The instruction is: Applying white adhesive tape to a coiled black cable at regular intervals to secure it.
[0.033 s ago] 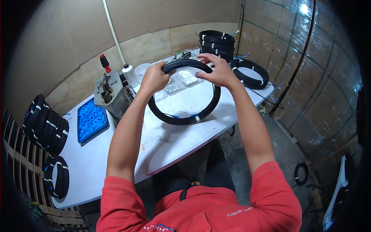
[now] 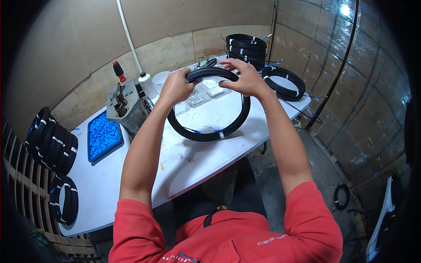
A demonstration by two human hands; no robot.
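A black cable coil (image 2: pixel 234 130) stands tilted up over the white table in front of me. White tape wraps it near its lower edge, and short blue pieces show along the lower inside. My left hand (image 2: pixel 176 87) is closed round the coil's upper left part. At its upper right, my right hand (image 2: pixel 246 79) has its fingers spread, with the thumb on the inner side and the fingertips raised above the cable. Behind the coil lie clear bags or trays of small white parts (image 2: pixel 215 90) and small metallic parts (image 2: pixel 196 97).
A blue tray (image 2: pixel 103 156) of blue pieces sits left, beside a metal bench machine (image 2: pixel 127 103) and white bottle (image 2: pixel 148 84). Stacked coils stand back right (image 2: pixel 246 48) and far left (image 2: pixel 55 142). A single coil (image 2: pixel 285 90) lies right. Green-handled pliers (image 2: pixel 201 62) lie behind.
My right hand has shifted slightly left along the top of the coil. The coil has tilted very little; my left hand keeps its hold.
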